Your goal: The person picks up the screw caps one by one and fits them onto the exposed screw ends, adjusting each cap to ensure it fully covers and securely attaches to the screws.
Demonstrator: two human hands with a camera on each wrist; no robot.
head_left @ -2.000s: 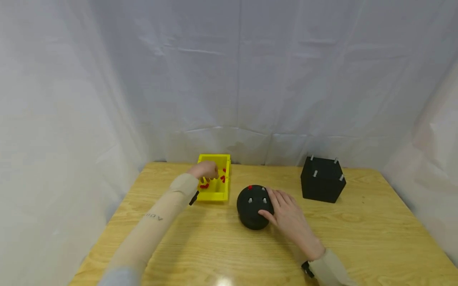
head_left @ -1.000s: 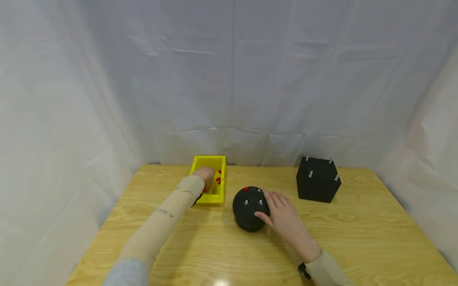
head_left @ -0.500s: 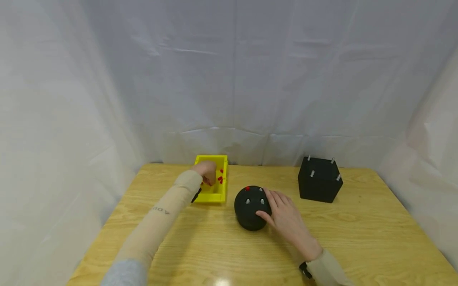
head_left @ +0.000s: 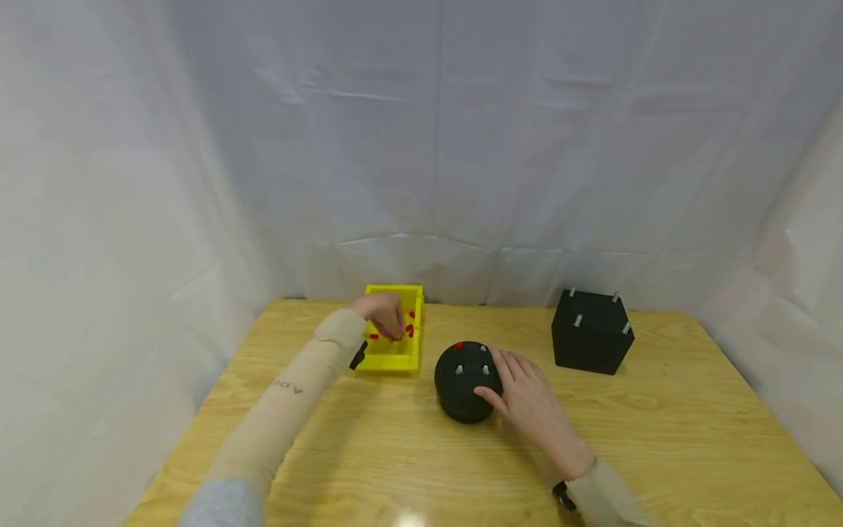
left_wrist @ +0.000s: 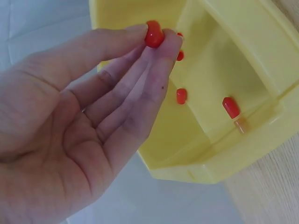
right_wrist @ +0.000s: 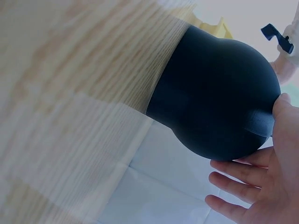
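Note:
My left hand (head_left: 382, 313) hovers over the yellow bin (head_left: 416, 350) at the back of the table. In the left wrist view its thumb and fingertips (left_wrist: 164, 46) pinch a small red cap (left_wrist: 153, 34) above the bin (left_wrist: 233, 56), where several more red caps (left_wrist: 231, 107) lie. My right hand (head_left: 525, 391) rests with straight fingers against the right side of a black round block (head_left: 461, 386) that carries metal pegs and one red cap (head_left: 459, 345) on top. The right wrist view shows the block (right_wrist: 215, 107) with my fingers (right_wrist: 236, 172) beside it.
A black cube (head_left: 592, 334) with metal pegs on its top and side stands at the back right of the wooden table (head_left: 691, 439). White cloth walls close in the back and both sides.
My left hand has risen from inside the bin with a red cap pinched in its fingertips. The right hand and the round block have stayed put.

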